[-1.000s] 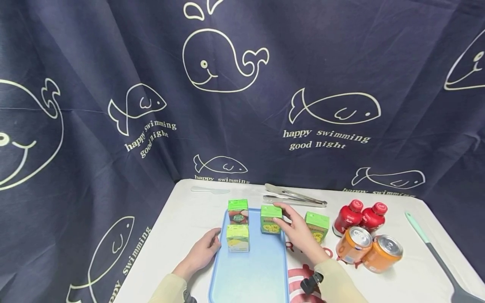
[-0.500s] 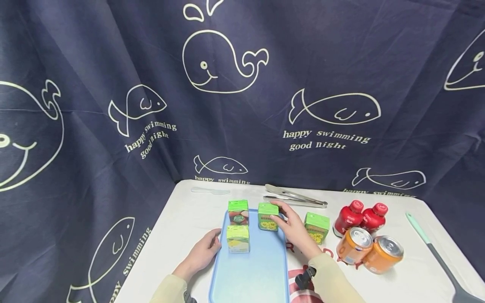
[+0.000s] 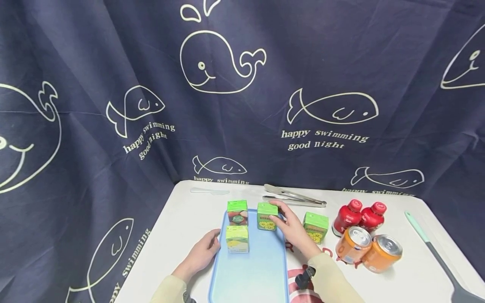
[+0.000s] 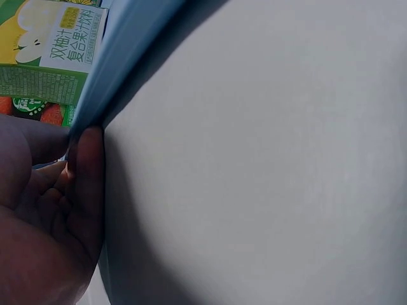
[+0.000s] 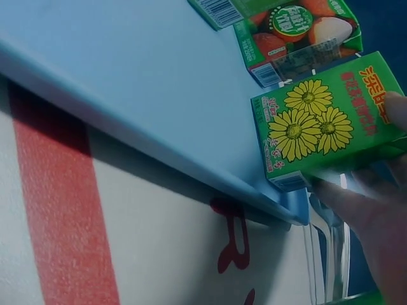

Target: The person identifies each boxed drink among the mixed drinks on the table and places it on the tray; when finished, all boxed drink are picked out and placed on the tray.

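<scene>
My right hand (image 3: 294, 229) holds a small green drink carton (image 3: 267, 219) with yellow flowers on its front. The carton stands upright at the far right corner of the blue tray (image 3: 250, 277); in the right wrist view, thumb and fingers are around its top end. On the tray's left side, my left hand (image 3: 202, 252) pinches the rim between thumb and fingers, as the left wrist view shows. Two more cartons stand along that side: a green and red fruit carton (image 3: 237, 215) behind and a yellow-green one (image 3: 237, 242) in front.
Right of the tray stands another green flower carton (image 3: 315, 227). Beyond it are two red bottles (image 3: 347, 216) and two orange cans (image 3: 354, 245). Metal tongs (image 3: 295, 197) and a pale knife (image 3: 209, 191) lie at the back, a long-handled spatula (image 3: 435, 252) far right.
My right hand has shifted the flower carton slightly left and back on the tray. My left hand has stayed on the tray's rim.
</scene>
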Motion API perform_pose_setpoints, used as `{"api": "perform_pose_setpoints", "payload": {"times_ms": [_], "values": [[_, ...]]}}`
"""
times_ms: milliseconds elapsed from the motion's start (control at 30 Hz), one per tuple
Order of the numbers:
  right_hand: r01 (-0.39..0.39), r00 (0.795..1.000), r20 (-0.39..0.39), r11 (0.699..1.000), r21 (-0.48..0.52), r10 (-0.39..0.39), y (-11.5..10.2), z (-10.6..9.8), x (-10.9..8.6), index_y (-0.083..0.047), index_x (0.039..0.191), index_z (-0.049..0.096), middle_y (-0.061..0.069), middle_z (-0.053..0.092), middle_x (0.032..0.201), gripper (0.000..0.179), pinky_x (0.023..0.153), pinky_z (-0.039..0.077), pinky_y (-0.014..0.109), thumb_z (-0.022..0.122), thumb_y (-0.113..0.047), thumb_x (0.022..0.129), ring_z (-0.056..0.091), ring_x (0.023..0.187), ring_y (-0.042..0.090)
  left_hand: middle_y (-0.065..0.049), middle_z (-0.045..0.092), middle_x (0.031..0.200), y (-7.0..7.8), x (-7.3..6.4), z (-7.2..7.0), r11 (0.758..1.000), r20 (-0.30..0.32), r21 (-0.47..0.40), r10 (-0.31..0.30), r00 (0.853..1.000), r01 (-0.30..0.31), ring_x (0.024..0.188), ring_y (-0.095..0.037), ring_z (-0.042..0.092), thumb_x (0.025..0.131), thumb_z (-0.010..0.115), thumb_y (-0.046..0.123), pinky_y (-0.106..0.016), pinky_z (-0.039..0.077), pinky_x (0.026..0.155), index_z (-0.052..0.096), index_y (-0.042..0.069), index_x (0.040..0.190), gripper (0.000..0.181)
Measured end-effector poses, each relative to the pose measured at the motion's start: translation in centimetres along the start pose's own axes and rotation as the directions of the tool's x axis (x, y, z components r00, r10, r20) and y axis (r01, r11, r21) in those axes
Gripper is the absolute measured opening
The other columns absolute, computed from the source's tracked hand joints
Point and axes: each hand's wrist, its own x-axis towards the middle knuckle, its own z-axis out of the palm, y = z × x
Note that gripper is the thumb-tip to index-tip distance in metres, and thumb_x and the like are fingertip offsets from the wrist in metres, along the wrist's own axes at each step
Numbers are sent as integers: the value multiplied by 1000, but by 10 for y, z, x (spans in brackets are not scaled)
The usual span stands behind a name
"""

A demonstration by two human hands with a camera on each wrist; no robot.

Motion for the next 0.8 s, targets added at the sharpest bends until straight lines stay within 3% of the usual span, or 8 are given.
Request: {"api": "perform_pose_setpoints", "payload": {"times_ms": [267,500,800], "values": [[6,1000,1,1000,25,-6,-8,0,-1,1,148,50,22,50,152,48,117,40,45,66,-4,103,44,143,44,-21,49,156,3,0,-1,1000,5,4,4,1000,-4,146,-45,41,113,47,26,-65,33,118,45,5,156,48],[10,999,-33,1000,-27,-11,-25,-9,1,-5,153,47,16,48,156,54,118,39,50,68,-13,104,42,146,38,-20,48,157,3,0,-1,1000,5,5,-17,1000,17,146,-44,41,113,47,27,-64,34,119,45,6,156,48],[98,992,-70,992,-81,-104,-50,-30,3,-3,152,48,18,48,154,52,117,40,55,68,-8,103,43,145,38,-20,48,156,1,0,0,1000,2,8,-7,1000,7,145,-44,42,112,48,25,-64,34,118,45,5,156,48]]}}
